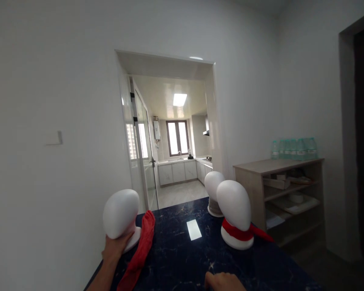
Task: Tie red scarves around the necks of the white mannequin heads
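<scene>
Left hand [115,247] grips the neck and base of the left head form [121,214], fingers wrapped partly round it, thumb side up; the form stands at the left edge of the desk [182,258] and leans a little to the left. Just right of it a loose red scarf [139,252] lies in a long strip on the desk, upper end touching the form's base, lower end running toward the near edge beside the forearm. This form is bare: no scarf on it yet. Mid-desk shows only a bright reflection of the ceiling light. Right hand [225,281] rests low at the bottom edge of view, knuckles up, on or just above the desk; only its back shows, so I cannot tell how far open it is, and nothing is visibly held. Further right, a second form [234,206] already wears a red scarf [239,233] round its neck, tail trailing right. Behind it a third form [214,186] stands bare. Judged progress: one of three forms dressed, one scarf lying ready, two forms left. Far right, a shelf unit [279,165] carries water bottles [294,148] on top.
</scene>
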{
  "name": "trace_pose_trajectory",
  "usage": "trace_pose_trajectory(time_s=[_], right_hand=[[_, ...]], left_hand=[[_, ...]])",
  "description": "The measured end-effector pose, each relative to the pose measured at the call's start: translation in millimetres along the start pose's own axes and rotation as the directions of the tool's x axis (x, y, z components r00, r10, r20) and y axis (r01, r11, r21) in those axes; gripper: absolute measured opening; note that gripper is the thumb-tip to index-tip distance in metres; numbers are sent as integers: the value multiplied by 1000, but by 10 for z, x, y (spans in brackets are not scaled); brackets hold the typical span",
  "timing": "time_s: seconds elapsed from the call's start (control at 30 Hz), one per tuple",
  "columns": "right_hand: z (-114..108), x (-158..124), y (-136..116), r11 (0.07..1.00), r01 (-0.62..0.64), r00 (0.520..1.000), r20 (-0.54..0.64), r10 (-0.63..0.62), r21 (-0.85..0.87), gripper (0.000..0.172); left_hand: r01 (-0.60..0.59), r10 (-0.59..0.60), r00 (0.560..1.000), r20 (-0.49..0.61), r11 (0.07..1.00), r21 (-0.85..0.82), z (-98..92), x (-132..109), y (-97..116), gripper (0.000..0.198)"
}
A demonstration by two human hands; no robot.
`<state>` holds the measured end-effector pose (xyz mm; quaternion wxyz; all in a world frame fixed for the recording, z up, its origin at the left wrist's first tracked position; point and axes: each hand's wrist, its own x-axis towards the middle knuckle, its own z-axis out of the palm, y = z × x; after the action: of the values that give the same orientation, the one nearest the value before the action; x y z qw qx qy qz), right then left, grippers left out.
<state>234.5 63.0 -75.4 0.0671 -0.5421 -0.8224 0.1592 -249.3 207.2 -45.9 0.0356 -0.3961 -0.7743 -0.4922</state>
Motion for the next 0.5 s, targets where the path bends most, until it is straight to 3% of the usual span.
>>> trace_pose_trajectory(time_s=[0.2,0.3,0.4,0.5], right_hand=[[6,14,17,1000,9,1000,12,-9,-14,38],[3,-13,37,1000,25,999,-30,-26,-6,36],[-35,-79,25,998,35,997,-67,-32,44,36],[-93,-175,-8,995,31,993,-118,-20,90,36]], left_hand=[[23,-11,989,147,997,-80,-43,39,-27,105],[33,-16,986,167,995,-94,-128,2,-37,99],[27,-13,991,133,994,-102,-278,-90,35,88],[-81,82,997,-1,985,-152,-512,-248,268,81]])
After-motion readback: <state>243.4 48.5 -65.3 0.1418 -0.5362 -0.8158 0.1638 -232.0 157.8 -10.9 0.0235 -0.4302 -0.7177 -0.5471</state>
